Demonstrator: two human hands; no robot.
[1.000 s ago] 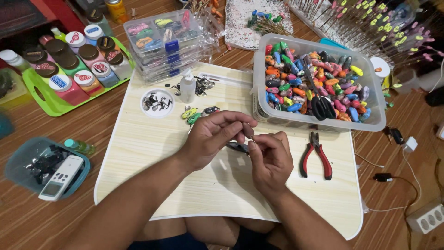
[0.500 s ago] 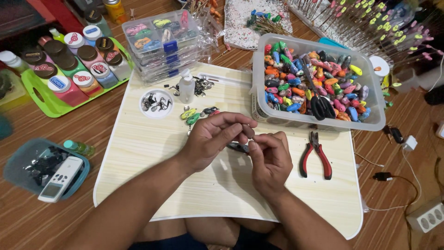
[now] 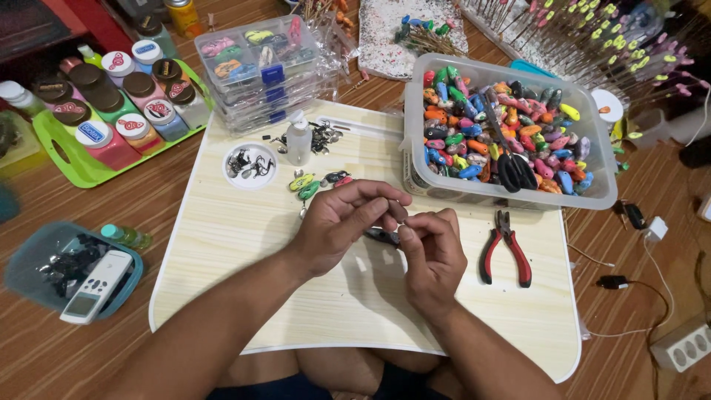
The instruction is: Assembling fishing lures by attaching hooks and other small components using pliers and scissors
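Observation:
Both my hands meet over the middle of a pale wooden lap board (image 3: pixel 244 296). My left hand (image 3: pixel 344 226) and my right hand (image 3: pixel 433 255) pinch a tiny metal piece (image 3: pixel 404 224) between their fingertips. Under the hands lies a small dark lure-like object (image 3: pixel 381 236), partly hidden. A few small green and dark lures (image 3: pixel 315 183) lie just beyond my left hand. Red-handled pliers (image 3: pixel 506 248) rest on the board to the right of my right hand.
A clear tub (image 3: pixel 511 196) of several colourful lures with black scissors stands back right. A white dish of hooks (image 3: pixel 249 164), a small squeeze bottle (image 3: pixel 298 139), stacked clear boxes (image 3: pixel 255 70), a green tray of jars (image 3: pixel 81 167), a blue tub (image 3: pixel 33 263) and cables surround the board.

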